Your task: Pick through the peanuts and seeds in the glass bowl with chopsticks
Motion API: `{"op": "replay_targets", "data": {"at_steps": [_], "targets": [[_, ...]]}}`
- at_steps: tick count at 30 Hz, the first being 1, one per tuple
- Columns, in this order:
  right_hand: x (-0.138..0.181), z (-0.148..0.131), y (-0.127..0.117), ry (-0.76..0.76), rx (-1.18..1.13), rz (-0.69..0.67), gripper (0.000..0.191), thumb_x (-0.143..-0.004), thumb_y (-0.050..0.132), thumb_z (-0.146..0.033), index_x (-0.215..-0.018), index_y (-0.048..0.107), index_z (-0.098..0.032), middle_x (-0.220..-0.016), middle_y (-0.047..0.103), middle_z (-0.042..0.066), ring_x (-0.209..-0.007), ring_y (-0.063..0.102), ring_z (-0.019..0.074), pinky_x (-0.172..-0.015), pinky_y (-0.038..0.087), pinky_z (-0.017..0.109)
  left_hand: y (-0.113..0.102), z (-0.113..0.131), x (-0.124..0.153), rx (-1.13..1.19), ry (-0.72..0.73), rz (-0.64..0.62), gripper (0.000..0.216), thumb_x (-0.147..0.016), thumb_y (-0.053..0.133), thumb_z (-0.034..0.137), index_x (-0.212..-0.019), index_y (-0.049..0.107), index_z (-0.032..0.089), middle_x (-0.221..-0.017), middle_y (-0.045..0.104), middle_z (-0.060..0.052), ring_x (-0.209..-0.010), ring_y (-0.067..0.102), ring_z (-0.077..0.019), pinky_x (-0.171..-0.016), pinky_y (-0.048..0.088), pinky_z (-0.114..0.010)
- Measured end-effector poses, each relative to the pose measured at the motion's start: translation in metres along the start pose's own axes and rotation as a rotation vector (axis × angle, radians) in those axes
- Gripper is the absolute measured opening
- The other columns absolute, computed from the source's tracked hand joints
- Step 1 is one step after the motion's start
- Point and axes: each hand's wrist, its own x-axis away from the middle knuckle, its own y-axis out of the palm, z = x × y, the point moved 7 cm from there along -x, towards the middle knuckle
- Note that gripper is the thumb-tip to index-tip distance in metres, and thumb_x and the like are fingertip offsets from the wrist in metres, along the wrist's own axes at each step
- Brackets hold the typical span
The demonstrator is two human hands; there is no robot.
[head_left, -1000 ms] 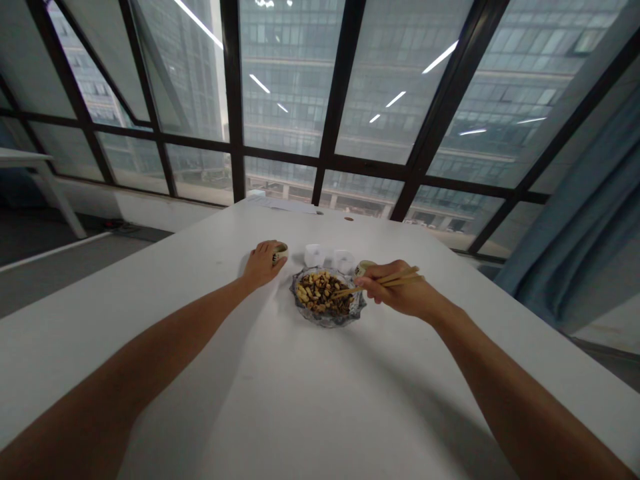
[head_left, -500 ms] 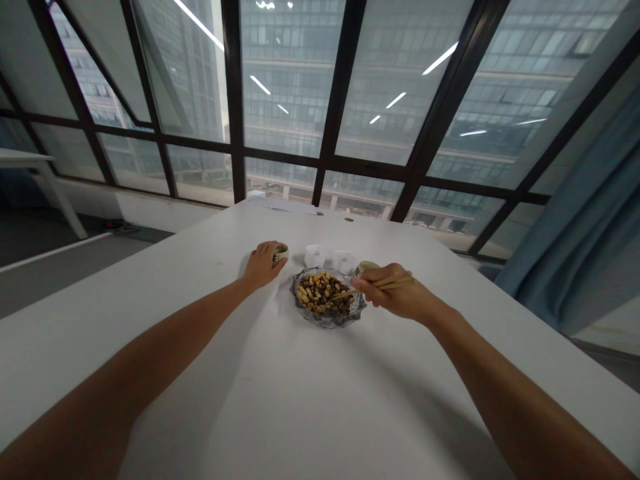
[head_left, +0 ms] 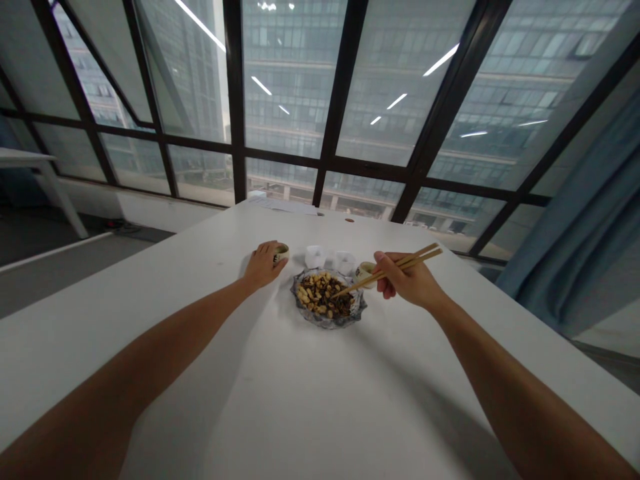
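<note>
A glass dish [head_left: 327, 319] of mixed nuts and dark beans sits mid-table. My right hand [head_left: 407, 280] is closed on a pair of wooden chopsticks [head_left: 390, 269], whose tips reach into the right side of the dish. Just beyond the chopsticks stands a small cup [head_left: 365, 269]. My left hand [head_left: 264, 263] rests on the table with its fingers curled around another small cup [head_left: 281, 253] left of the dish.
Two small white containers [head_left: 330, 257] stand behind the dish. The white table [head_left: 280, 400] runs to a wall of dark-framed windows. Papers [head_left: 280, 202] lie at the far edge. A blue curtain [head_left: 585, 227] hangs at the right, another white table [head_left: 30, 163] at far left.
My right hand has moved right and lifted, tilting the chopsticks' back ends up; the small cup behind them now shows. My left hand has stayed on its cup.
</note>
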Motion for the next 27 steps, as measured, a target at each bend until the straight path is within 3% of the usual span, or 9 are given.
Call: {"op": "replay_targets", "data": {"at_steps": [5,10,15,19,22,27], "targets": [[-0.010,0.017,-0.014,0.104,-0.194,0.122,0.070,-0.062,0.069,-0.086,-0.061,0.062,-0.017,-0.041,0.058,0.004,-0.029,0.051,0.0134,-0.029,0.041,0.024,0.006,-0.015,-0.002,0.098,-0.085,0.040,0.059,-0.085,0.068,0.041,-0.135,0.047,0.017,-0.143,0.055,-0.018,-0.133,0.053,-0.0326,-0.112,0.044,-0.049],[-0.004,0.004,-0.017,-0.002,-0.141,0.131,0.069,-0.067,0.066,-0.086,-0.060,0.064,-0.017,-0.042,0.060,0.004,-0.030,0.052,0.0127,-0.030,0.042,0.023,0.014,-0.032,-0.002,0.257,-0.214,0.001,0.075,-0.077,0.077,0.041,-0.139,0.042,0.019,-0.131,0.064,-0.015,-0.117,0.064,-0.0294,-0.104,0.051,-0.048],[0.010,-0.026,-0.011,-0.221,0.054,0.044,0.066,-0.082,0.058,-0.079,-0.062,0.066,-0.017,-0.049,0.064,0.005,-0.036,0.057,0.0122,-0.035,0.043,0.021,0.005,-0.019,-0.005,0.297,-0.070,0.045,0.085,-0.067,0.079,0.027,-0.142,0.041,0.021,-0.139,0.056,-0.014,-0.127,0.057,-0.0303,-0.111,0.046,-0.046],[0.014,-0.034,-0.009,-0.274,0.063,0.033,0.065,-0.086,0.056,-0.076,-0.062,0.066,-0.016,-0.049,0.065,0.005,-0.037,0.058,0.0122,-0.035,0.044,0.021,0.001,-0.007,-0.004,0.293,0.017,0.058,0.082,-0.066,0.078,0.025,-0.141,0.044,0.019,-0.139,0.056,-0.014,-0.132,0.053,-0.0311,-0.116,0.041,-0.046],[0.008,-0.027,-0.017,-0.225,-0.020,0.152,0.065,-0.083,0.059,-0.078,-0.064,0.067,-0.016,-0.047,0.063,0.005,-0.033,0.056,0.0121,-0.032,0.043,0.021,0.005,-0.010,-0.004,0.330,-0.045,0.023,0.087,-0.066,0.081,0.034,-0.143,0.042,0.020,-0.136,0.058,-0.014,-0.124,0.059,-0.0301,-0.109,0.048,-0.045],[-0.002,0.003,-0.048,-0.115,-0.194,0.457,0.064,-0.078,0.064,-0.078,-0.064,0.064,-0.016,-0.044,0.060,0.004,-0.030,0.052,0.0124,-0.029,0.041,0.022,0.016,-0.031,-0.014,0.327,-0.286,-0.110,0.095,-0.066,0.082,0.045,-0.145,0.037,0.019,-0.130,0.063,-0.014,-0.108,0.067,-0.0261,-0.096,0.055,-0.041]]}}
